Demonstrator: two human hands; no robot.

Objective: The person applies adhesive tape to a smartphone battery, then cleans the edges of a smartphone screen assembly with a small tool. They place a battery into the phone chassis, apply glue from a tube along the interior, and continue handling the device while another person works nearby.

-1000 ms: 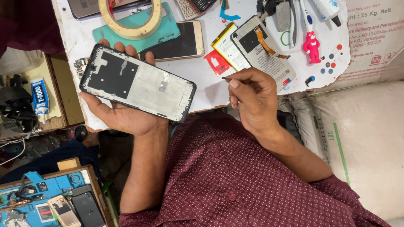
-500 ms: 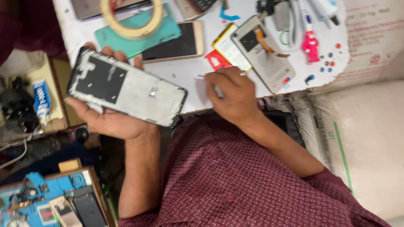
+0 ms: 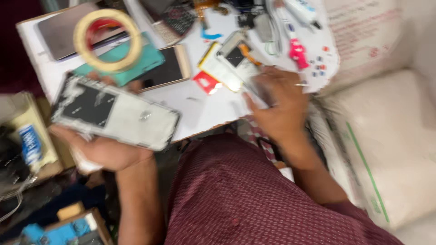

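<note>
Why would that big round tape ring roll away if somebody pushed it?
The tape roll is a round hoop, so on its edge it would probably roll. Here it lies flat across a teal case, so a push would more likely slide it. It looks hollow and thin-walled, so it is probably light. The left hand holds a phone frame nearby.

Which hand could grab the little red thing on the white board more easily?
Probably the right hand. It hovers over the white board close to the red piece and looks free, though blurred. The left hand is busy holding the phone frame.
</note>
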